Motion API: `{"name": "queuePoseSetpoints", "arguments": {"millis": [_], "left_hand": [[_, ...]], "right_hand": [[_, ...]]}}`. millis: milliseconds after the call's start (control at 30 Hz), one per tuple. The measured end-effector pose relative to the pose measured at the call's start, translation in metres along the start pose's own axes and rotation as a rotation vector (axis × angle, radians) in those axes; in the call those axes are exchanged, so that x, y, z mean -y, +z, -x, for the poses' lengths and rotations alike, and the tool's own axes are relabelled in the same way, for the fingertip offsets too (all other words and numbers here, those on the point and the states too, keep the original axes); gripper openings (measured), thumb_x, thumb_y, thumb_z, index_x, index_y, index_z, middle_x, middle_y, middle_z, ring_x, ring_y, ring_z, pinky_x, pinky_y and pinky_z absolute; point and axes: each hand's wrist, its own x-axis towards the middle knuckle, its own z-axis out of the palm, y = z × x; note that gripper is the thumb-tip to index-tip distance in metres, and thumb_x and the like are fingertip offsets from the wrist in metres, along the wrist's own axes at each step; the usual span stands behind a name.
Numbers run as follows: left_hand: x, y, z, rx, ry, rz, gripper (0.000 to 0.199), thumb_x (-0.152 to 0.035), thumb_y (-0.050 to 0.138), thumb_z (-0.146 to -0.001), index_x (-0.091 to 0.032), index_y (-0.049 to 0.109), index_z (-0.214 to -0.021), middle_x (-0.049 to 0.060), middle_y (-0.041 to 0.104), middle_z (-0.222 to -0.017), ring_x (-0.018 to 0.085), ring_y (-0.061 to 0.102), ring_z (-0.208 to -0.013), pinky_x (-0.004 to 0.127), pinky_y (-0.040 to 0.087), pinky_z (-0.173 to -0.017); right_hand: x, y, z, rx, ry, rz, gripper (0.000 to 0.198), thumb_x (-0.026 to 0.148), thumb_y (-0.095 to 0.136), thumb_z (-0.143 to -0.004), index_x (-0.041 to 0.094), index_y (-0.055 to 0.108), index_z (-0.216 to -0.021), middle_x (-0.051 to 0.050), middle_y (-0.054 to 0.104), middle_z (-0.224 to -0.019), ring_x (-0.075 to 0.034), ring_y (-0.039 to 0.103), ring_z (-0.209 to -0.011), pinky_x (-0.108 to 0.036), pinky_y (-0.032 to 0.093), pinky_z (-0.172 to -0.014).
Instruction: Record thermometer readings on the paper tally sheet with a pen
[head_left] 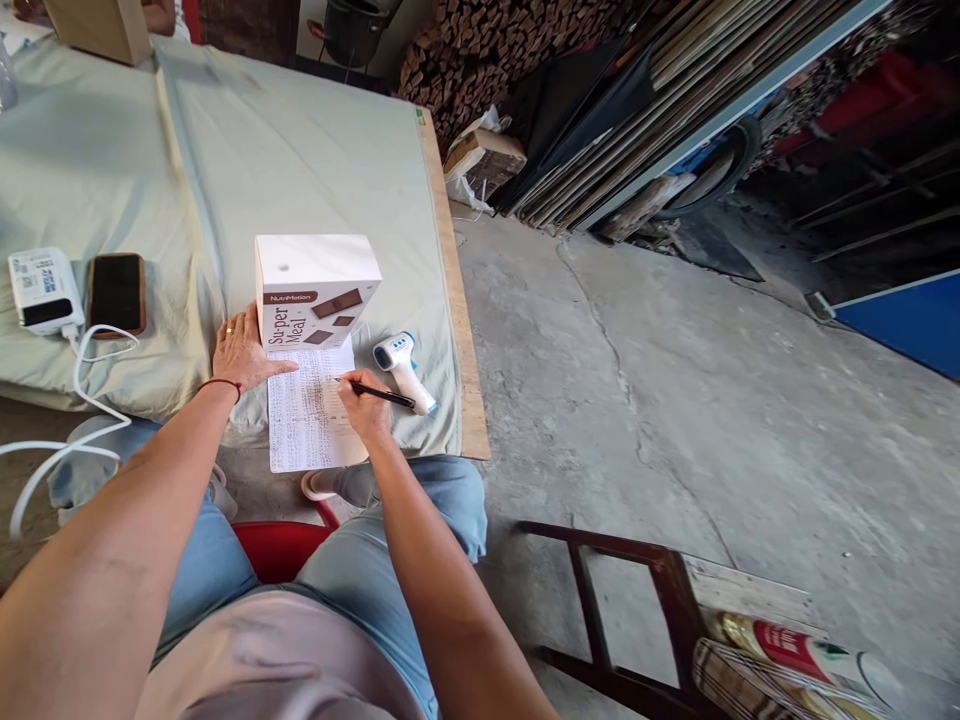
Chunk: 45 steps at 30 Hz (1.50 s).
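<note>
Black and slim, the pen (388, 394) is sitting in the right hand (366, 408), which is gripping it over a densely marked paper sheet (304, 430) near the front edge of the table (472, 420). From my end I'm guessing it's light and stiff, so pinching it low, close to the tip, is making sense. The sheet is probably weighing next to nothing and bending easily, so I'd be pressing it flat by an edge. The left hand (244, 350) is lying open beside the white-and-brown carton (315, 265), thumb reaching over the paper (can't tell how firmly it's bearing down, tbh). A thermometer gun (396, 352) is lying just beside the pen. Pale cloth (337, 160) is covering the tabletop, wrinkling near the phone (117, 293). Beyond, I'm seeing bare concrete floor (570, 400) and stacked firewood (480, 50).
</note>
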Motion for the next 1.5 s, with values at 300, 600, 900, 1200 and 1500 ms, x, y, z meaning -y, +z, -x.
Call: {"name": "queuePoseSetpoints", "arguments": {"millis": [300,600,900,1200,1500], "left_hand": [[0.002,0.000,0.000,-0.004,0.026,-0.019,0.096,-0.063,0.064,-0.076,-0.015,0.027,-0.150,0.019,0.044,-0.148,0.039,0.037,-0.141,0.055,0.023,-0.120],[0.003,-0.003,0.002,-0.058,0.055,0.132,0.084,-0.059,0.047,-0.087,-0.015,0.021,-0.154,0.016,0.050,-0.145,0.037,0.043,-0.137,0.054,0.030,-0.116],[0.006,-0.004,0.003,-0.172,-0.063,0.244,0.062,-0.055,0.026,-0.097,-0.019,0.038,-0.146,0.013,0.057,-0.140,0.033,0.050,-0.130,0.050,0.037,-0.110],[0.006,-0.008,0.004,-0.174,-0.092,0.223,0.056,-0.053,0.023,-0.099,-0.024,0.042,-0.143,0.012,0.058,-0.139,0.031,0.051,-0.130,0.051,0.039,-0.108],[0.007,-0.009,0.003,-0.135,-0.119,0.185,0.062,-0.053,0.022,-0.099,-0.017,0.041,-0.146,0.014,0.053,-0.146,0.034,0.045,-0.137,0.050,0.037,-0.110]], "right_hand": [[-0.001,0.002,0.002,-0.004,-0.048,0.064,0.019,0.037,0.049,-0.080,0.022,0.058,-0.074,-0.002,0.065,-0.066,-0.017,0.059,-0.060,-0.031,0.050,-0.062],[-0.008,-0.038,0.001,-0.399,-0.094,0.298,0.033,0.043,0.040,-0.096,0.019,0.063,-0.099,-0.011,0.070,-0.097,-0.025,0.063,-0.098,-0.046,0.048,-0.095],[-0.023,-0.071,-0.011,-0.191,0.190,0.167,0.039,0.052,0.071,-0.067,0.022,0.056,-0.086,-0.006,0.065,-0.089,-0.025,0.059,-0.086,-0.041,0.048,-0.081],[0.083,-0.005,-0.041,-0.075,0.145,-0.841,0.042,0.056,0.067,-0.075,0.025,0.043,-0.089,-0.005,0.073,-0.094,-0.016,0.064,-0.070,-0.030,0.050,-0.063],[0.103,0.037,-0.065,-0.144,0.210,-0.962,0.044,0.048,0.075,-0.070,0.025,0.040,-0.085,-0.002,0.073,-0.089,-0.019,0.071,-0.082,-0.030,0.052,-0.067]]}}
